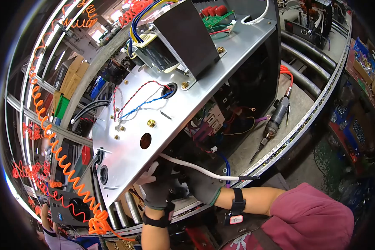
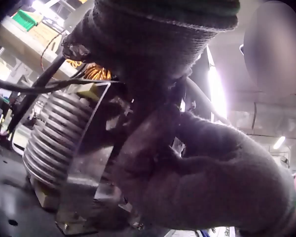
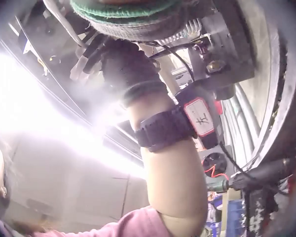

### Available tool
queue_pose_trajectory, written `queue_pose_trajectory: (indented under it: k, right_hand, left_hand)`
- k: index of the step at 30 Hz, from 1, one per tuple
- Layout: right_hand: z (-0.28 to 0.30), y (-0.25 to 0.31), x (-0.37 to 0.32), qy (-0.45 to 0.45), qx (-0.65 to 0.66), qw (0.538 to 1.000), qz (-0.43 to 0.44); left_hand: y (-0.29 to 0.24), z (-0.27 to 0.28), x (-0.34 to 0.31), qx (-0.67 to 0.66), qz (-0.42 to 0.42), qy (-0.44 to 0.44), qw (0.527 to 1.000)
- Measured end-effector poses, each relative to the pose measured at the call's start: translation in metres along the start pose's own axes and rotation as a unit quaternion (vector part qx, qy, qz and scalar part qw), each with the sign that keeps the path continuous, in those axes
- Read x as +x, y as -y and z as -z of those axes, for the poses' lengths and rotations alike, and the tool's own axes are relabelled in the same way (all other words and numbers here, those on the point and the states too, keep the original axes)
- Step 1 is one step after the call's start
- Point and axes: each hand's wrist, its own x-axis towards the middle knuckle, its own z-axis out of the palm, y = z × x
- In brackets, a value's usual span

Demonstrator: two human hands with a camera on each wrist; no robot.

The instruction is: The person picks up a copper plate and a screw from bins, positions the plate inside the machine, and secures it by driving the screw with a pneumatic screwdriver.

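Both hands wear dark grey gloves and work close together at the lower edge of a silver metal panel (image 1: 129,137). My left hand (image 1: 156,191) has its pale-tipped fingers right at the panel's edge. To its right, my right hand (image 1: 204,187) reaches into the dark space under the panel, its fingers largely hidden. A white cable (image 1: 196,168) with a black end crosses above the right hand. In the left wrist view the right hand (image 2: 212,173) is bent beside a metal bracket and a ribbed silver coil (image 2: 56,138). I cannot tell what either hand holds.
A power screwdriver (image 1: 275,118) with a red hose lies on the bench at right. Twisted red and blue wires (image 1: 139,110) pass through the panel. A dark upright block (image 1: 187,39) stands on top. Orange coiled hose (image 1: 64,166) hangs at left, and metal rollers (image 1: 133,206) lie below.
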Motion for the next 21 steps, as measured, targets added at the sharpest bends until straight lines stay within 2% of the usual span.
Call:
queue_pose_trajectory:
  k: [1,2,3,5,6,7,8,9,10,11,12,14,15,16,18,19,21]
  right_hand:
    - [0.007,-0.001,0.003,0.017,-0.132,0.990,0.048]
    - [0.010,-0.002,0.006,0.036,-0.261,0.960,0.095]
    - [0.010,-0.003,0.009,0.041,-0.261,0.960,0.095]
    - [0.010,-0.006,0.013,0.042,-0.020,0.999,0.004]
    - [0.013,-0.010,0.013,0.043,-0.021,0.999,0.002]
    - [0.018,-0.016,0.013,0.048,-0.163,0.982,0.087]
    - [0.023,-0.018,0.012,0.052,-0.303,0.936,0.169]
    - [0.026,-0.016,0.011,0.053,-0.307,0.935,0.167]
    - [0.027,-0.014,0.010,0.071,-0.350,0.916,0.184]
    - [0.028,-0.013,0.011,0.087,-0.390,0.894,0.201]
    - [0.029,-0.016,0.014,0.085,-0.390,0.895,0.200]
    - [0.034,-0.026,0.020,0.029,-0.441,0.867,0.231]
    - [0.032,-0.026,0.017,0.033,-0.397,0.893,0.211]
    - [0.029,-0.024,0.014,0.035,-0.399,0.892,0.208]
    - [0.024,-0.017,0.008,0.048,-0.414,0.894,0.164]
    - [0.030,-0.021,0.014,0.049,-0.413,0.894,0.164]
    - [0.043,-0.026,0.026,0.121,-0.290,0.920,0.234]
  left_hand:
    - [0.003,0.000,-0.003,0.002,0.001,0.001,1.000]
    - [0.007,0.000,-0.007,-0.091,0.055,0.030,0.994]
    - [0.010,-0.001,-0.011,-0.182,0.109,0.057,0.976]
    - [0.015,-0.009,-0.017,-0.222,0.142,0.045,0.964]
    - [0.013,-0.012,-0.017,-0.266,0.173,0.032,0.948]
    - [0.010,-0.013,-0.015,-0.222,0.147,0.041,0.963]
    - [0.004,-0.014,-0.014,-0.223,0.150,0.039,0.962]
    - [-0.002,-0.015,-0.012,-0.161,0.129,0.015,0.978]
    - [-0.007,-0.015,-0.011,-0.096,0.107,-0.009,0.990]
    - [-0.011,-0.013,-0.009,0.066,0.044,-0.028,0.996]
    - [-0.003,-0.012,-0.008,0.065,0.044,-0.027,0.997]
    - [0.016,-0.011,-0.014,-0.020,0.008,0.050,0.998]
    - [0.016,-0.016,-0.015,-0.286,0.107,0.066,0.950]
    - [0.017,-0.016,-0.016,-0.285,0.111,0.065,0.950]
    - [0.017,-0.007,-0.012,-0.240,0.066,0.080,0.965]
    - [0.005,-0.005,-0.008,-0.261,0.087,0.052,0.960]
    - [-0.002,-0.008,-0.010,-0.268,0.121,0.045,0.955]
